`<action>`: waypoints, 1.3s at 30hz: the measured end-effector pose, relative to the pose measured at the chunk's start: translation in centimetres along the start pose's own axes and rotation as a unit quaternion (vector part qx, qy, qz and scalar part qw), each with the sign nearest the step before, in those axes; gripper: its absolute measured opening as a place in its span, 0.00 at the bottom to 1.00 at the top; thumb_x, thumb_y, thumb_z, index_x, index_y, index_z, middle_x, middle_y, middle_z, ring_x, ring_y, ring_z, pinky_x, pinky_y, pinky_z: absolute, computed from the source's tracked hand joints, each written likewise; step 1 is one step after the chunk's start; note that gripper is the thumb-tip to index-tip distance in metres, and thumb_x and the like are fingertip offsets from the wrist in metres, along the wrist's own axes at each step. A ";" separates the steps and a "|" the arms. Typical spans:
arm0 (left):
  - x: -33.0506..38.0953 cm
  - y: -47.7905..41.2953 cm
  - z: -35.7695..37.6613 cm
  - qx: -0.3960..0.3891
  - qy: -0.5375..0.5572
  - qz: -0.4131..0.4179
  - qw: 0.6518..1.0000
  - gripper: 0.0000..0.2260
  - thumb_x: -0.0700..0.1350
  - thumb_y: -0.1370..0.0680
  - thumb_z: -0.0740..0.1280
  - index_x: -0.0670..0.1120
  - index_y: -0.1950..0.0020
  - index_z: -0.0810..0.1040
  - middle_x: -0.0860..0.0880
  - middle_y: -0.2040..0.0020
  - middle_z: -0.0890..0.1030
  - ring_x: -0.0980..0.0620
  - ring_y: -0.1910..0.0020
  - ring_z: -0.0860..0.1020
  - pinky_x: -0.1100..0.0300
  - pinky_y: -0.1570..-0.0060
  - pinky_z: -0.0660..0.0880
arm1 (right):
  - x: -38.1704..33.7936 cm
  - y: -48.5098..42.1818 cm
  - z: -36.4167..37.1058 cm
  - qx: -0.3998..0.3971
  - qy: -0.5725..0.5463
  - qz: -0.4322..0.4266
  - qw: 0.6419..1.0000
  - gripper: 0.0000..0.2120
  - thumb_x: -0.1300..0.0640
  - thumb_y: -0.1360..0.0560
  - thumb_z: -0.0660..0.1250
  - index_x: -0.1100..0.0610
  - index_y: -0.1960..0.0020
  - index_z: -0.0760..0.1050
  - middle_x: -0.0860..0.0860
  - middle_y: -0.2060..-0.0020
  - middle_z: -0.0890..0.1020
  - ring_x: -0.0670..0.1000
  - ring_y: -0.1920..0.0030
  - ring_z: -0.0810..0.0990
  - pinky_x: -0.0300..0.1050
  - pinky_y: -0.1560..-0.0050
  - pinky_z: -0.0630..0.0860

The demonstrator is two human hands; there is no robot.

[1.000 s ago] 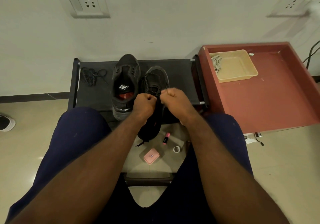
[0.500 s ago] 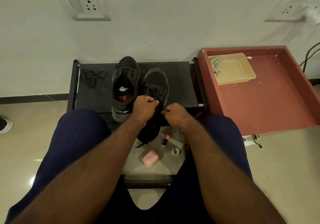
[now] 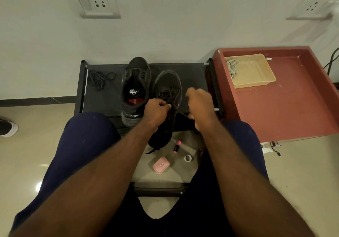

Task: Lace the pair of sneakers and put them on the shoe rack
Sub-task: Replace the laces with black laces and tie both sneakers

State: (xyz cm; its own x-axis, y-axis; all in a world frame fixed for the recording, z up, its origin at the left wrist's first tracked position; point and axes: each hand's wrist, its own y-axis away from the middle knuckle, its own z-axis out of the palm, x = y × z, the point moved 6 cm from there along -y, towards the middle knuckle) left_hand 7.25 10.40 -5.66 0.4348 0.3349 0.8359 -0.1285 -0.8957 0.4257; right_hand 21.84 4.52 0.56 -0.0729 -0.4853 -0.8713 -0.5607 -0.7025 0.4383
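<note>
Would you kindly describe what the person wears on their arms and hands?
Nothing: the left hand and right hand are bare, without gloves or a watch, and the left forearm and right forearm are uncovered, with no sleeve in view.

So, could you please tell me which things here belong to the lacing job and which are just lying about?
Job: half-laced sneaker, its lace held by left hand and right hand, unlaced sneaker, spare lace, shoe rack.
Lying about: pink case, pink tube, tape roll, beige tray, red table.

Dim, soft indoor light; floor (image 3: 39, 186) glare, wide-angle edge bending
</note>
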 end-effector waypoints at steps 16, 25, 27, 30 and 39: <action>0.3 -0.1 -0.4 0.010 -0.028 0.002 1.000 0.10 0.42 0.24 0.71 0.35 0.60 0.81 0.36 0.60 0.83 0.48 0.65 0.78 0.49 0.59 0.79 | -2.9 2.1 2.1 -0.098 0.198 -0.226 0.949 0.22 0.58 0.24 0.67 0.54 0.74 0.64 0.50 0.77 0.67 0.46 0.75 0.65 0.45 0.72 0.63; 0.4 0.2 -0.5 0.034 -0.030 0.001 0.999 0.07 0.44 0.24 0.71 0.41 0.58 0.84 0.44 0.62 0.84 0.47 0.59 0.83 0.53 0.54 0.81 | -0.5 0.3 -0.8 0.013 0.170 -0.094 0.981 0.08 0.56 0.26 0.67 0.57 0.61 0.71 0.53 0.66 0.77 0.55 0.70 0.80 0.40 0.77 0.71; 0.5 0.3 -0.5 0.033 -0.027 0.002 0.999 0.06 0.43 0.24 0.72 0.42 0.57 0.85 0.46 0.61 0.84 0.49 0.59 0.83 0.53 0.53 0.82 | 0.4 -0.2 -1.0 -0.010 0.247 -0.079 0.966 0.08 0.57 0.25 0.68 0.56 0.47 0.74 0.52 0.54 0.80 0.56 0.56 0.83 0.49 0.60 0.82; 0.6 0.2 -0.4 0.031 -0.023 -0.007 0.999 0.06 0.43 0.24 0.72 0.41 0.57 0.84 0.44 0.61 0.84 0.48 0.59 0.84 0.50 0.53 0.82 | -1.1 -0.2 -1.4 0.005 0.241 -0.138 0.961 0.15 0.62 0.22 0.63 0.57 0.36 0.75 0.52 0.43 0.80 0.51 0.43 0.79 0.50 0.40 0.77; 2.8 0.5 1.3 -0.027 0.030 -0.002 0.999 0.04 0.39 0.22 0.69 0.46 0.54 0.83 0.47 0.56 0.84 0.51 0.56 0.82 0.57 0.55 0.80 | -1.3 -1.2 -1.7 0.076 0.410 -0.196 0.887 0.10 0.54 0.21 0.66 0.54 0.42 0.80 0.52 0.44 0.81 0.57 0.40 0.76 0.55 0.44 0.76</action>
State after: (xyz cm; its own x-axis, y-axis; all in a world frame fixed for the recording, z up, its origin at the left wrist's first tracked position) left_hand 9.58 10.56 -3.56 0.3814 0.3563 0.8530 -0.1764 -0.8777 0.4455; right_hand 23.99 5.15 1.56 0.7420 -0.4794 -0.4686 -0.5204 -0.8526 0.0481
